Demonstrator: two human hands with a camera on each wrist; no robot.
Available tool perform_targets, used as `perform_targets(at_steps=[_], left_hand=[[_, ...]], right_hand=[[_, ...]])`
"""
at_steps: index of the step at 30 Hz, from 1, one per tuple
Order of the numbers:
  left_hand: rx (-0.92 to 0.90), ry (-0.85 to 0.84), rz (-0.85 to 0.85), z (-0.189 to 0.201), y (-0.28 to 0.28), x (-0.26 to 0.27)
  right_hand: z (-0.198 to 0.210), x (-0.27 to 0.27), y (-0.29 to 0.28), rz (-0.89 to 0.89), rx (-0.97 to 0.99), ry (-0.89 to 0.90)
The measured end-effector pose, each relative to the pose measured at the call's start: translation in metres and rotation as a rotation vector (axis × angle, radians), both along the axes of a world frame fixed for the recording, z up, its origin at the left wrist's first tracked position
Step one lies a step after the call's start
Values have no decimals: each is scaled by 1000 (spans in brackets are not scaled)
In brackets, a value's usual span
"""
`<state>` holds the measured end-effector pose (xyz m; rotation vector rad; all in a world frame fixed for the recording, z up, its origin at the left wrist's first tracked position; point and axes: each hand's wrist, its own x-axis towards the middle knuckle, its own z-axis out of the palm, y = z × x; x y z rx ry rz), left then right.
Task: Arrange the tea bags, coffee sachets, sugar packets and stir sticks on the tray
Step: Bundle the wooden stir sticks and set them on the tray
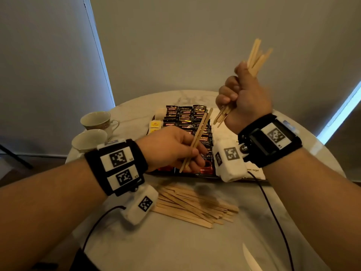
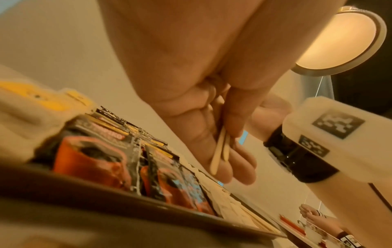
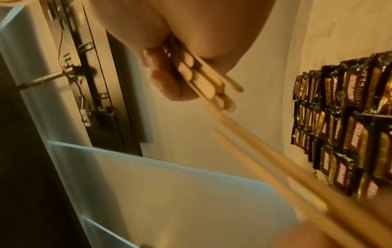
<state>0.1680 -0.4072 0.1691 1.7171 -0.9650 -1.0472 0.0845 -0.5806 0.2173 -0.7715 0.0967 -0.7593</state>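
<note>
My right hand (image 1: 244,98) is raised above the table and grips a bundle of wooden stir sticks (image 1: 256,57), their ends poking out above and below the fist (image 3: 203,78). My left hand (image 1: 175,149) pinches two stir sticks (image 1: 197,137) over the dark tray (image 1: 166,174), their lower tips showing in the left wrist view (image 2: 218,154). The tray holds rows of black coffee sachets (image 1: 185,116), yellow tea bags (image 1: 155,126) at its left and white sugar packets (image 1: 254,170) at its right. A loose pile of stir sticks (image 1: 195,206) lies on the table in front of the tray.
Two white teacups (image 1: 95,119) (image 1: 88,139) stand at the table's left, behind my left wrist. The round marble table (image 1: 175,247) ends near a grey wall. Cables run from both wrist cameras across the near tabletop.
</note>
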Motion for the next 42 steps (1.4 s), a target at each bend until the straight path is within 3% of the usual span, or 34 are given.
perform_targets(at_steps=[3, 7, 11, 19, 30, 33, 38, 42], left_hand=[[-20, 11, 27, 5, 5, 9], [-189, 18, 157, 27, 2, 17], [-200, 0, 136, 45, -11, 21], [-196, 77, 129, 42, -31, 26], [-393, 344, 486, 11, -58, 33], [-431, 428, 555, 5, -56, 38], [-328, 732, 367, -3, -47, 50], [-295, 843, 282, -7, -45, 52]], right_hand=[[0, -3, -17, 8, -68, 78], [-13, 0, -16, 159, -373, 352], [-18, 7, 1, 251, -531, 446], [-12, 18, 2, 111, -568, 406], [-22, 50, -5, 2, -413, 335], [-18, 55, -4, -25, -344, 237], [-12, 59, 4, 196, -205, 1], [-18, 63, 13, 221, -245, -54]])
